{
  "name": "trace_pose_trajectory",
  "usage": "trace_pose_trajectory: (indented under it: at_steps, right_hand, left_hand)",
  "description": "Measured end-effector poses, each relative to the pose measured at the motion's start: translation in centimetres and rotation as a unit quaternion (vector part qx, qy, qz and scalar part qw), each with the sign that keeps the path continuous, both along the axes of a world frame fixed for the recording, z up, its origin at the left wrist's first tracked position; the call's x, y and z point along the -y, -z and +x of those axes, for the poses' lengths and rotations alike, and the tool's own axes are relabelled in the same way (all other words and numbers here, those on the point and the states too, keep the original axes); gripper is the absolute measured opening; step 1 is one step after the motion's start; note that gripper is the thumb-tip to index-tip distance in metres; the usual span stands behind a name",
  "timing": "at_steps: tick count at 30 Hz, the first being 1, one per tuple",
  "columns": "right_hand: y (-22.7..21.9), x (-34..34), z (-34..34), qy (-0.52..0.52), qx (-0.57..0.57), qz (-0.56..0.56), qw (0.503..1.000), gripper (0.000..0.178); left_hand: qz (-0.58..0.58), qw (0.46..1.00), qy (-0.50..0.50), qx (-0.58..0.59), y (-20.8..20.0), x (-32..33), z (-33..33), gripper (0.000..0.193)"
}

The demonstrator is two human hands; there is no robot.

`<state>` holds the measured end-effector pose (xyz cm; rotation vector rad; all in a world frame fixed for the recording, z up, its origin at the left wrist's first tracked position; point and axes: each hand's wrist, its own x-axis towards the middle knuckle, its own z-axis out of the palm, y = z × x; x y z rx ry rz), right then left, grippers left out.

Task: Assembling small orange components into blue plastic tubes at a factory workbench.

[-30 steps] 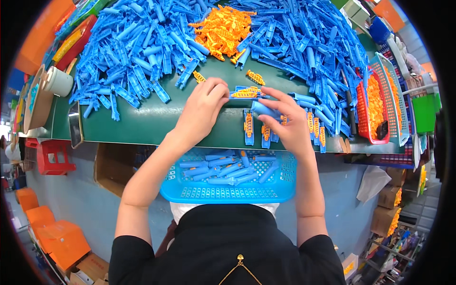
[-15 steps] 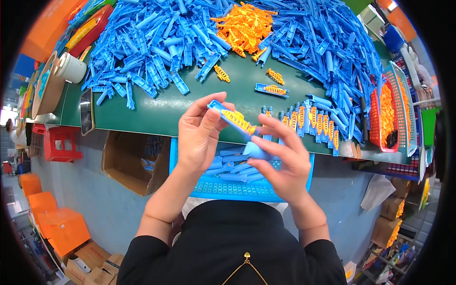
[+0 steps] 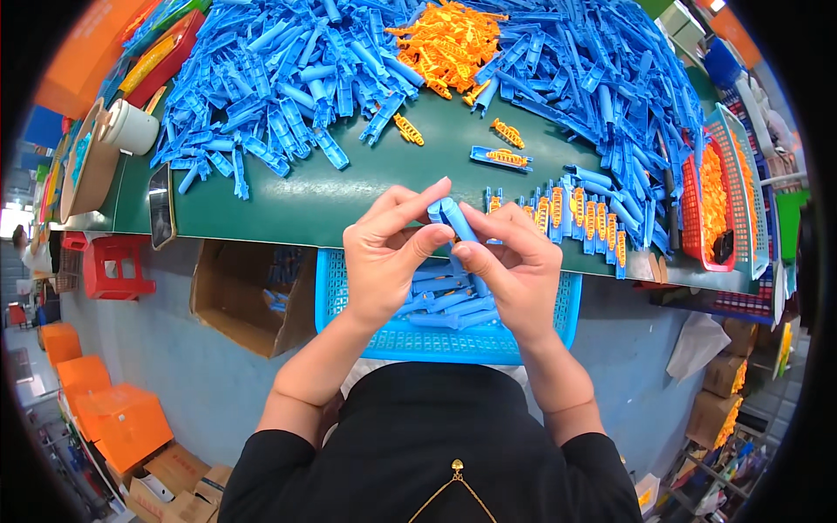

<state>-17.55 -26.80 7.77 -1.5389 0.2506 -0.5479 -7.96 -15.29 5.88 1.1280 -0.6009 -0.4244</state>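
Note:
Together my left hand (image 3: 379,257) and my right hand (image 3: 523,270) pinch blue plastic shell halves (image 3: 459,221) above the table's near edge. The halves lie against each other lengthwise, held tilted between thumbs and fingertips. No yellow insert shows between them from here. Below my hands, a light-blue basket (image 3: 436,351) holds several closed blue pieces (image 3: 449,305). Just beyond my right hand stands a row of blue halves with yellow inserts (image 3: 578,209). One filled half (image 3: 502,158) lies farther back, near a loose yellow insert (image 3: 507,133).
Heaps of blue shells (image 3: 288,78) spread over the green table (image 3: 279,205), around an orange-yellow pile of inserts (image 3: 449,44). A red basket (image 3: 690,222) stands at the right. At the left are a phone (image 3: 161,209) and a white cup (image 3: 131,125). A cardboard box (image 3: 248,322) sits below.
The filled half in my left hand and the blue half in my right have come together. Both hands have drawn closer, and the yellow insert no longer shows.

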Motion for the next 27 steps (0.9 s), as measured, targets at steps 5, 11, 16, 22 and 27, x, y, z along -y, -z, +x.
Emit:
trace_pose_trajectory:
  at_steps: [5,11,16,22,27]
  right_hand:
    - [0.6,0.5,0.0,-0.014,-0.005,-0.137,0.991,0.042]
    - [-0.3,-0.8,0.5,0.032,-0.006,-0.265,0.964,0.047]
    - [1.2,-0.3,-0.4,0.060,0.007,-0.186,0.981,0.036]
    - [1.1,1.5,-0.3,-0.005,0.041,-0.261,0.964,0.035]
    - [1.3,2.0,-1.6,-0.020,-0.021,0.131,0.991,0.029]
  left_hand:
    - [0.029,0.999,-0.012,0.010,0.0,-0.1,0.1,0.037]
    - [-0.045,0.990,-0.002,-0.132,1.1,0.5,0.5,0.027]
    - [-0.107,0.983,0.042,-0.141,1.7,0.6,0.2,0.030]
    - [-0.043,0.997,0.056,-0.020,0.9,-0.2,0.7,0.031]
    - [0.035,0.966,-0.022,0.257,-0.6,-1.4,1.6,0.028]
